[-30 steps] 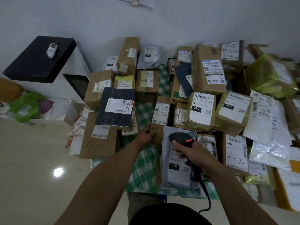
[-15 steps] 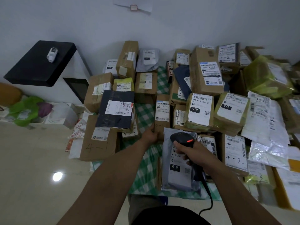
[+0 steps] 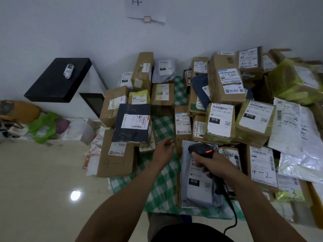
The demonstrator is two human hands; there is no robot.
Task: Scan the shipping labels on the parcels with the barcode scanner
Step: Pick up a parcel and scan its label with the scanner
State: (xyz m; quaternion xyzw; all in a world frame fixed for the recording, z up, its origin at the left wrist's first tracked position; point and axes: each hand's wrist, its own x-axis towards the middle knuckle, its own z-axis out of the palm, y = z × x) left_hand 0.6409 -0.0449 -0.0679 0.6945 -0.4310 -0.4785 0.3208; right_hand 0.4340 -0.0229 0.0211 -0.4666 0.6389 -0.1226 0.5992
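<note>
Several labelled parcels cover a green checked cloth [image 3: 164, 186]. My right hand [image 3: 212, 163] grips a black barcode scanner [image 3: 201, 148] with a red light on top, its cable trailing down towards me. The scanner hovers over a grey mailer bag [image 3: 196, 191] with a white "010" label. Beyond it stands a narrow brown box [image 3: 182, 125] with a white label. My left hand [image 3: 164, 150] hangs just left of that box, fingers loosely spread, holding nothing. Left of it lie a dark blue parcel [image 3: 132, 123] and a brown box marked "4-1" [image 3: 115, 159].
Stacked cardboard boxes and yellow-green bags [image 3: 293, 81] fill the back and right. A black-topped white cabinet [image 3: 57, 81] stands at the left against the wall, with bags [image 3: 43, 126] on the floor below. Shiny tiled floor [image 3: 43, 189] lies at the lower left.
My left hand has come off the narrow brown box and drawn back a little, fingers opening. The right hand keeps the scanner over the grey mailer. My head has tilted up slightly.
</note>
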